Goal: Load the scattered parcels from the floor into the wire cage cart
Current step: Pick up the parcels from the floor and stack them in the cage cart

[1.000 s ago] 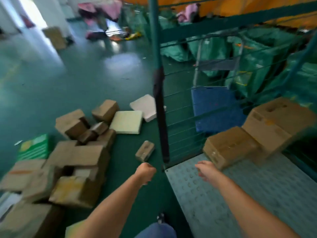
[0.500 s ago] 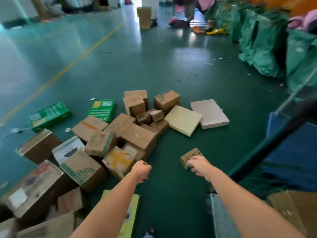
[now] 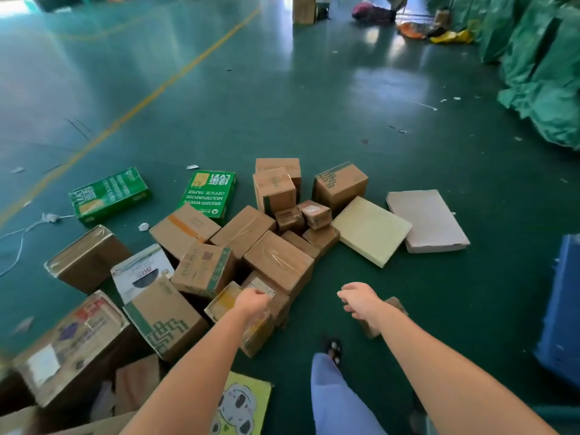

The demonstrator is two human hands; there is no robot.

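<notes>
Head view: the left hand (image 3: 252, 301) is clenched into an empty fist above the parcels (image 3: 219, 262) heaped on the floor (image 3: 408, 152). The right hand (image 3: 357, 299) hangs loosely curled, holding nothing, just ahead of a small box (image 3: 394, 304).

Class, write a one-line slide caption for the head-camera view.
Both bare hands, left and right, reach empty toward a heap of cardboard parcels on the green floor.

Parcels (image 3: 276, 262) crowd the left, bare floor (image 3: 423, 309) on the right
</notes>
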